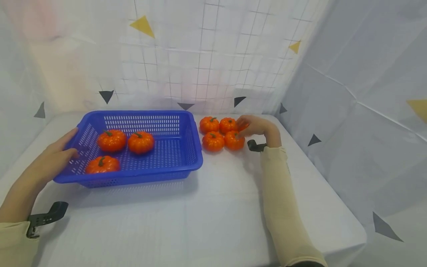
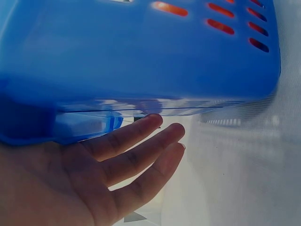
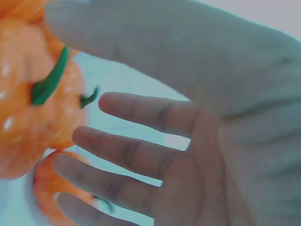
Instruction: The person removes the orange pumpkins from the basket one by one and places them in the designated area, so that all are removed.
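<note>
A blue plastic basket (image 1: pixel 173 172) with slotted sides stands on the left of the table and holds three small orange pumpkins (image 1: pixel 112 141) with green stems. My left hand (image 1: pixel 50 159) holds the basket's left rim, its thumb over the edge; in the left wrist view, several fingers (image 2: pixel 141 157) stretch out beneath the lip. Right of the basket, more orange pumpkins (image 1: pixel 213 141) sit close together on the table. Over the rightmost ones is my right hand (image 1: pixel 257 125), fingers spread and nothing in its grasp. It partly hides a pumpkin (image 1: pixel 242 126) at the back.
The white table (image 1: pixel 213 218) has a rounded right edge. White sheeting with grid lines (image 1: pixel 220 55) rises behind it, and a pale sheet (image 1: pixel 353 111) hangs along the right side. A dark camera mount (image 1: pixel 50 215) sits on each wrist.
</note>
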`<state>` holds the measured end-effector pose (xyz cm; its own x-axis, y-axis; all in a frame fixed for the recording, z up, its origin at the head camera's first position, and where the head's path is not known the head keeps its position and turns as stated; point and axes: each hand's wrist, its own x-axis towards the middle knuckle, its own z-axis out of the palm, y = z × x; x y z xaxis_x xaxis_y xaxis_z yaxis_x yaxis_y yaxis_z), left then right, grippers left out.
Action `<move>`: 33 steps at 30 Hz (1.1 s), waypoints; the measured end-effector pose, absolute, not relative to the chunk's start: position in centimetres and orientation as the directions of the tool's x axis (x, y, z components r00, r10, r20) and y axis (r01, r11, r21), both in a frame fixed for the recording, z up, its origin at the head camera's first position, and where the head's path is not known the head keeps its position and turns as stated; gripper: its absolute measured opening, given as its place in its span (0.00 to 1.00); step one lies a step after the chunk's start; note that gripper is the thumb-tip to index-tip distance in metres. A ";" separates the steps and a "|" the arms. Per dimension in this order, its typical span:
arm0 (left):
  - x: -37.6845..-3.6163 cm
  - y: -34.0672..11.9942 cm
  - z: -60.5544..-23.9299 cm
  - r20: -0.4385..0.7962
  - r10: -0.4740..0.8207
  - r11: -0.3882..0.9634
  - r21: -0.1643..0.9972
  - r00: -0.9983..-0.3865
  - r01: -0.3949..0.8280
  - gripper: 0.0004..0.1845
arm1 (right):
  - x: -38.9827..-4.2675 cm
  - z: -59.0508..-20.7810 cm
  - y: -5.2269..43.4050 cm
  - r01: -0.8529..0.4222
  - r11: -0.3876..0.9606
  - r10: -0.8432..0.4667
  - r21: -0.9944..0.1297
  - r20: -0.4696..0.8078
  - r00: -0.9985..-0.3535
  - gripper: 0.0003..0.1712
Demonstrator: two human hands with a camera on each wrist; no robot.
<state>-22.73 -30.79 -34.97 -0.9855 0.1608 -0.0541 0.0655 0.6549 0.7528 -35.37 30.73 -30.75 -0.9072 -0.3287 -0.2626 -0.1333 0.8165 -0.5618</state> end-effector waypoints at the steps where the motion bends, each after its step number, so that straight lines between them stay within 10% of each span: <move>1: -22.7 -30.8 -35.0 -0.053 0.162 0.652 0.755 -0.985 0.067 0.38 | -35.2 -30.4 30.6 -0.146 0.822 -0.324 -0.550 -0.242 -0.915 0.35; 14: -22.9 -30.9 -35.0 -0.061 0.170 0.648 0.759 -0.983 0.065 0.39 | -31.8 -25.2 26.2 -0.322 0.768 -0.377 -0.554 0.016 -0.926 0.28; 33: -22.8 -30.9 -34.8 -0.059 0.152 0.668 0.742 -0.987 0.058 0.38 | -30.3 -22.6 14.6 -0.625 0.562 -0.663 -0.543 0.156 -0.732 0.26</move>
